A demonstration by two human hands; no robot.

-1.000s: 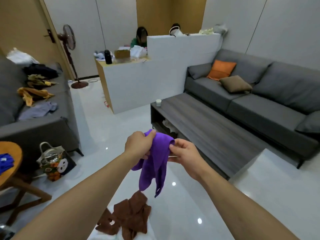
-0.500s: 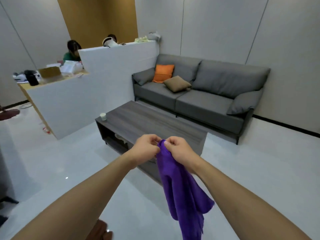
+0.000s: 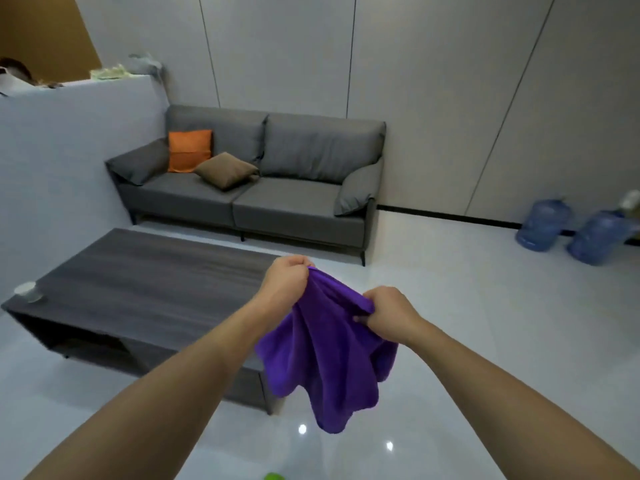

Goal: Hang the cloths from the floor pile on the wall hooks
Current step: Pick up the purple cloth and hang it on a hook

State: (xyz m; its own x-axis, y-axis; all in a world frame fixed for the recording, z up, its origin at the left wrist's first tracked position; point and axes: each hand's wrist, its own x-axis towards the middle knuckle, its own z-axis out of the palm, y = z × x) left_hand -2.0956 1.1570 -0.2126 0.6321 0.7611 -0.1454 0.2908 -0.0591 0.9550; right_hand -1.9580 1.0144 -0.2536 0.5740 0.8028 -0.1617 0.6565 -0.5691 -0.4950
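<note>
1. Held in mid-air between both sets of fingers: a purple cloth (image 3: 325, 355), plush and unpatterned, deep violet.
2. Left hand (image 3: 285, 284): fingers curled tight, pinching the cloth's upper edge at the higher, farther corner.
3. Right hand (image 3: 389, 313): fingers closed round the same edge, lower and nearer, a short stretch of hem pulled taut between the two grips.
4. Below the fingers: the rest of the cloth hung in loose, deep folds, gathered to a rounded point at the bottom, clear of the glossy white floor (image 3: 485, 341).
5. Beyond the left fingers: a dark wood-grain worktop (image 3: 138, 282); farther off, a grey sofa (image 3: 277, 181) against the panelled wall.
</note>
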